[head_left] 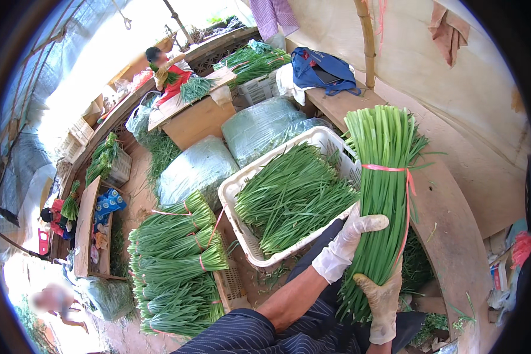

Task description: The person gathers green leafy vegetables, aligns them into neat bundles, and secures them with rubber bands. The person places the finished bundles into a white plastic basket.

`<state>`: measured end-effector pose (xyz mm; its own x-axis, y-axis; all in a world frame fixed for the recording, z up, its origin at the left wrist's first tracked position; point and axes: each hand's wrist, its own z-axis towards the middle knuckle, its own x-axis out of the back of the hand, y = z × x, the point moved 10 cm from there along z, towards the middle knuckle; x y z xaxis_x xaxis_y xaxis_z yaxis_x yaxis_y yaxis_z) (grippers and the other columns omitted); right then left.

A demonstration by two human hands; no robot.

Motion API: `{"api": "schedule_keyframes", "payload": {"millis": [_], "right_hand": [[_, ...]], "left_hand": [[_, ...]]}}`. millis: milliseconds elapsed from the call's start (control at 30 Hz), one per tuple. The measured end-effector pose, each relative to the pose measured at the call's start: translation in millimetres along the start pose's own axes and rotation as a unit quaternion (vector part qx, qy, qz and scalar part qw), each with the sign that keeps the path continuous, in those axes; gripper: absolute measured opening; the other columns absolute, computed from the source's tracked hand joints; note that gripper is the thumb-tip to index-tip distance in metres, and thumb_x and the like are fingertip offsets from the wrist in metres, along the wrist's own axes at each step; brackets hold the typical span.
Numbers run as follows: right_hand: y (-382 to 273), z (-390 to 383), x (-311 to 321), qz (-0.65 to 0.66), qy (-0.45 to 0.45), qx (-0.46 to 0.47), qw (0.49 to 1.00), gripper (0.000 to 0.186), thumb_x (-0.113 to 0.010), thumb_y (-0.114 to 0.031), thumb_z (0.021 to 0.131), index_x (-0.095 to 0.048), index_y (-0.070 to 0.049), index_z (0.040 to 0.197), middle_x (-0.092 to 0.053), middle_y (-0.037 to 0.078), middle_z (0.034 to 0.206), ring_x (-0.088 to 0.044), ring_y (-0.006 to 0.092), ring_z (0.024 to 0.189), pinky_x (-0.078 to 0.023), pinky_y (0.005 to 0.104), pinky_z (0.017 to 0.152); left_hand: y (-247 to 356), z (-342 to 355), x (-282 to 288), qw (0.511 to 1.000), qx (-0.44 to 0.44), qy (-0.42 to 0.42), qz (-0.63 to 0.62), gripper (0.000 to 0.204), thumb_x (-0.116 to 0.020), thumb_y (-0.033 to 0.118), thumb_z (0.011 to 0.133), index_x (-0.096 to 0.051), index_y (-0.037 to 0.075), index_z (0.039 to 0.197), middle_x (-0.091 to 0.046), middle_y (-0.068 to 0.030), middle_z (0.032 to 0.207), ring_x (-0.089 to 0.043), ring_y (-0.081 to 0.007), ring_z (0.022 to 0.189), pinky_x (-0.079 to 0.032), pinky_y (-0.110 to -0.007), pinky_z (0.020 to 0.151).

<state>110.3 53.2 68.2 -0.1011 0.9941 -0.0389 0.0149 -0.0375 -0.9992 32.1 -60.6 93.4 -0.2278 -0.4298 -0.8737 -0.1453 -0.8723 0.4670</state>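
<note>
Here, left hand (349, 242), gloved, curled partway round green bundle (379, 203); right hand (384, 301) likewise, lower down. Pink tie (384, 169) circles bundle. White crate (343, 156) beside.

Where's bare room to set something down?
The wooden bench, just right of the held bundle, bar a few leaf scraps. Crowded: the white crate, full of loose greens, and the stacked bundles to its left.

L hand (351, 241), gloved, is held rt of ctr, bare forearm (294, 299) angled up from btm; R hand (383, 301), gloved, is cupped below.
</note>
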Motion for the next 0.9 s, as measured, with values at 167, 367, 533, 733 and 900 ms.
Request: {"api": "schedule_keyframes", "payload": {"millis": [167, 367, 533, 733, 900], "right_hand": [[-15, -10, 28, -0.012, 0.046, -0.018, 0.999, 0.074, -0.097, -0.018, 0.066, -0.06, 0.001, 0.127, -0.073, 0.008, 0.114, -0.07, 0.0185, 0.099, -0.056, 0.033, 0.09], [-24, -16, 35, -0.08, 0.024, 0.002, 0.996, 0.062, -0.093, -0.02, 0.065, -0.064, 0.0, 0.116, -0.072, 0.008, 0.108, -0.07, 0.0199, 0.092, -0.057, 0.0345, 0.083], [-2, -6, 40, -0.108, 0.002, 0.004, 0.994, 0.063, -0.092, -0.023, 0.065, -0.065, -0.004, 0.119, -0.066, 0.013, 0.118, -0.066, 0.0338, 0.102, -0.053, 0.0449, 0.086], [29, -7, 49, -0.248, -0.087, 0.075, 0.962, 0.061, -0.085, -0.022, 0.076, -0.064, -0.004, 0.129, -0.064, 0.016, 0.129, -0.061, 0.0377, 0.116, -0.05, 0.0457, 0.099], [27, 15, 29, -0.066, -0.107, -0.034, 0.992, 0.06, -0.083, -0.031, 0.079, -0.065, -0.001, 0.127, -0.071, 0.015, 0.116, -0.069, 0.031, 0.102, -0.054, 0.0411, 0.092]], "left_hand": [[20, -14, -57, 0.992, 0.033, -0.064, 0.107, 0.107, -0.088, 0.025, 0.071, -0.03, 0.004, 0.159, -0.055, -0.0078, 0.141, -0.056, -0.0196, 0.127, -0.045, -0.036, 0.111], [19, 14, -33, 0.99, 0.043, -0.134, -0.03, 0.116, -0.095, 0.042, 0.066, -0.034, 0.003, 0.157, -0.053, -0.015, 0.148, -0.056, -0.0294, 0.13, -0.047, -0.045, 0.11], [-34, 10, 7, 0.981, 0.048, -0.101, -0.158, 0.085, -0.093, 0.044, 0.069, -0.062, -0.002, 0.133, -0.072, -0.0162, 0.121, -0.073, -0.0302, 0.101, -0.063, -0.045, 0.087], [-6, 6, -26, 0.991, 0.039, -0.126, -0.019, 0.094, -0.096, 0.039, 0.064, -0.057, -0.003, 0.138, -0.069, -0.0139, 0.128, -0.07, -0.0266, 0.107, -0.058, -0.041, 0.093], [8, 14, -40, 0.996, 0.049, -0.079, 0.02, 0.103, -0.092, 0.044, 0.064, -0.05, -0.003, 0.146, -0.061, -0.0175, 0.139, -0.068, -0.0301, 0.114, -0.056, -0.043, 0.1]]}}
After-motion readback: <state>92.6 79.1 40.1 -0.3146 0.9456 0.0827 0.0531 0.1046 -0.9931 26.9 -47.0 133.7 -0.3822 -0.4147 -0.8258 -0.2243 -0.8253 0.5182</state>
